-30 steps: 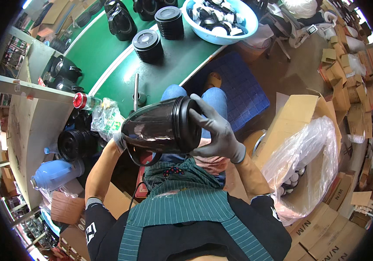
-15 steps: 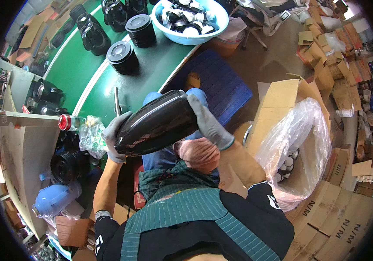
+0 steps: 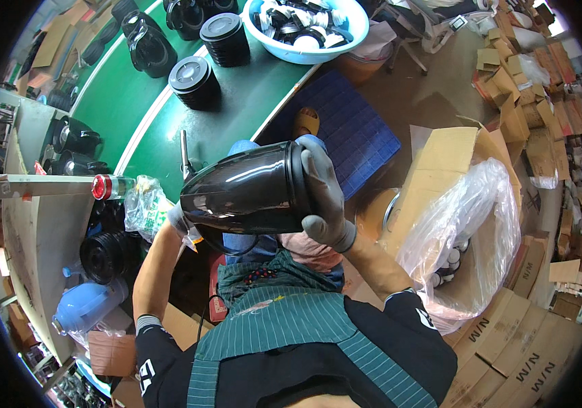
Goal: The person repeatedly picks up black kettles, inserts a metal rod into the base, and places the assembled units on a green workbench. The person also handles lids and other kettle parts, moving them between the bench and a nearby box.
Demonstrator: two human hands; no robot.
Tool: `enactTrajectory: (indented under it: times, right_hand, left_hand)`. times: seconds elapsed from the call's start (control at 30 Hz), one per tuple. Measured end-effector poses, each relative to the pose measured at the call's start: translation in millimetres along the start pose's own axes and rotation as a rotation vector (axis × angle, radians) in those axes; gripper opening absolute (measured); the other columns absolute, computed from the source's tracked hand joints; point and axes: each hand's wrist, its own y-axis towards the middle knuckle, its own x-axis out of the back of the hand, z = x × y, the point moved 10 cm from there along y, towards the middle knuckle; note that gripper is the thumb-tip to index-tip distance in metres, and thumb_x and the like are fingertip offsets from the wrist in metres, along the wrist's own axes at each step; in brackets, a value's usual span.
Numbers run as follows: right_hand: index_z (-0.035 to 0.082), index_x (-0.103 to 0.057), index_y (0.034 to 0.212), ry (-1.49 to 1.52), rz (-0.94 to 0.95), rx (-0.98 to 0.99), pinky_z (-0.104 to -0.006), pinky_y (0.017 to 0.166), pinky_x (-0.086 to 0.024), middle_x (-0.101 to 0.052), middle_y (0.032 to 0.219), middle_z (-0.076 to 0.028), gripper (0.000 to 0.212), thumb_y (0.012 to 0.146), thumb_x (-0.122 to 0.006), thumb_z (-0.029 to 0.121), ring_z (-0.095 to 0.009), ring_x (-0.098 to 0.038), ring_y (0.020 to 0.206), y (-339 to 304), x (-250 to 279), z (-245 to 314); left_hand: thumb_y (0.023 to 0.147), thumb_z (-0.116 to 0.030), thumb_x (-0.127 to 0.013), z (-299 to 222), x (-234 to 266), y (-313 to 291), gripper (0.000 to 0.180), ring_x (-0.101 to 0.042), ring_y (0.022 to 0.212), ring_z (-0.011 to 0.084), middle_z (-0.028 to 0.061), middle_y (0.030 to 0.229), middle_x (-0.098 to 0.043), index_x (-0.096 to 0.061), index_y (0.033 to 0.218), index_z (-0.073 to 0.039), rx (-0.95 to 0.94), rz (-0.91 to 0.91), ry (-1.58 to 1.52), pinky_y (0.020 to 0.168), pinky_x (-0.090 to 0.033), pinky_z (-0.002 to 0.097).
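Observation:
A glossy black tapered housing [image 3: 240, 189] lies sideways above my lap, its wide end to the right with a black rim. Across that wide end my gloved right hand [image 3: 326, 197] is wrapped, thumb below and fingers above. My gloved left hand [image 3: 183, 223] is at the narrow end, its fingers mostly hidden behind the housing. By that hand a small orange-tipped thing [image 3: 196, 239] pokes out, too small to name. A dark cord-like loop [image 3: 240, 252] hangs under the housing.
On the green table [image 3: 148, 146] stand stacked black lids [image 3: 194, 83], black jugs [image 3: 151, 51], a metal rod-like tool [image 3: 185, 153] and a blue basin [image 3: 304, 53] of black and white parts. At left lies a red-capped jar [image 3: 104, 188]. At right stands a plastic-lined carton [image 3: 433, 160].
The housing has turned slightly, bringing its rimmed wide end into view. My right hand has shifted around that end; my left has slid lower behind the narrow end. The orange tip and loop now show.

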Motion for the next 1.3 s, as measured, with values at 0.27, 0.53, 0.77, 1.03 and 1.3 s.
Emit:
enactTrajectory:
  times: [0.27, 0.53, 0.77, 1.03, 1.3]
  right_hand:
    - [0.003, -0.056, 0.153, -0.032, 0.179, 0.185, -0.0643, 0.121, -0.033, -0.038, 0.157, -0.034, 0.095, 0.092, -0.069, 0.074, -0.056, -0.042, 0.143, 11, 0, 33]
    - [0.003, -0.021, 0.172, 0.067, 0.246, -0.113, -0.0561, 0.133, -0.013, -0.015, 0.175, -0.031, 0.103, 0.104, -0.044, 0.076, -0.047, -0.017, 0.163, -5, 5, -6]
    - [-0.006, -0.009, 0.171, 0.542, 0.118, -0.709, -0.0444, 0.133, -0.018, -0.023, 0.174, -0.029, 0.107, 0.108, -0.041, 0.074, -0.040, -0.024, 0.163, -61, -19, -91]
    - [-0.004, -0.030, 0.168, 0.298, -0.005, -0.324, -0.0454, 0.133, -0.020, -0.031, 0.172, -0.026, 0.096, 0.107, -0.054, 0.065, -0.038, -0.029, 0.161, -23, 8, 21]
    - [0.009, -0.044, 0.163, -0.023, 0.012, 0.026, -0.0558, 0.121, -0.038, -0.041, 0.158, -0.027, 0.096, 0.086, -0.083, 0.052, -0.047, -0.044, 0.145, -9, 7, 80]
  left_hand:
    - [0.107, -0.025, -0.059, 36, 5, 31, 0.046, -0.067, 0.123, 0.0309, 0.0164, 0.141, -0.065, -0.057, 0.147, -0.001, 0.121, -0.097, 0.062, 0.107, -0.056, 0.0450]
    - [0.104, -0.022, -0.062, 31, 1, 22, 0.041, -0.069, 0.117, 0.0310, 0.0163, 0.133, -0.068, -0.061, 0.140, -0.001, 0.007, -0.276, 0.251, 0.103, -0.057, 0.0443]
    - [0.102, -0.019, -0.064, -50, -66, -11, 0.038, -0.071, 0.111, 0.0310, 0.0163, 0.126, -0.070, -0.064, 0.134, -0.001, -0.436, -0.556, 1.124, 0.100, -0.057, 0.0436]
    - [0.098, -0.017, -0.066, -53, -187, 18, 0.033, -0.073, 0.105, 0.0311, 0.0162, 0.119, -0.073, -0.068, 0.128, -0.001, -0.610, -0.138, 1.784, 0.096, -0.059, 0.0428]
    - [0.095, -0.014, -0.069, -45, -175, 7, 0.029, -0.075, 0.099, 0.0311, 0.0161, 0.111, -0.076, -0.072, 0.121, 0.000, -0.549, -0.247, 1.784, 0.092, -0.060, 0.0421]
